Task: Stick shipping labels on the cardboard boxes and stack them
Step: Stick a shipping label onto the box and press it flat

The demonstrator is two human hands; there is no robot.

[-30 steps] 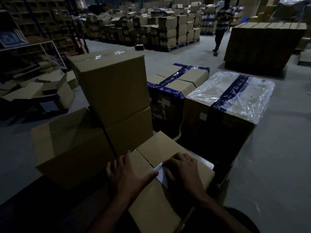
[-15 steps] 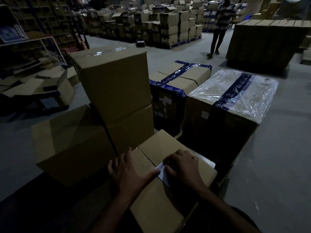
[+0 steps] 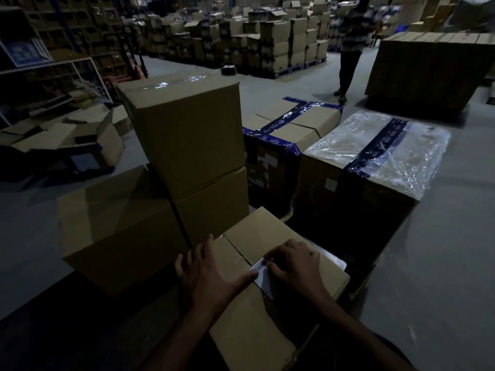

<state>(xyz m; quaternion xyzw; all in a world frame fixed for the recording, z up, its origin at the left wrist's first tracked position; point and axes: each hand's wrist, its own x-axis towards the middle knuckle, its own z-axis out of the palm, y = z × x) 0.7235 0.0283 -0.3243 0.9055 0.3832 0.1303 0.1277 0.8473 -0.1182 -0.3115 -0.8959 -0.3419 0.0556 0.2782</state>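
Observation:
A cardboard box (image 3: pixel 265 231) lies in front of me with its top flaps closed. A white shipping label (image 3: pixel 261 271) with a barcode sits on the top, near the seam. My left hand (image 3: pixel 209 274) lies flat on the box, its thumb touching the label's left edge. My right hand (image 3: pixel 294 263) rests on the label with bent fingers pressing it down and covers most of it. Behind the box, a tall box (image 3: pixel 187 135) stands stacked on another box (image 3: pixel 214 207), with a third box (image 3: pixel 117 226) to the left.
A box with blue tape (image 3: pixel 292 124) and a plastic-wrapped box (image 3: pixel 375 145) stand to the right. A person (image 3: pixel 351 46) stands on the grey floor beyond. Pallets of boxes (image 3: pixel 267 41) fill the back; a large stack (image 3: pixel 428 68) is at right. Flattened cartons (image 3: pixel 67 135) lie left.
Both hands have stayed on the label and box. The person in the background has stopped walking and stands a little nearer.

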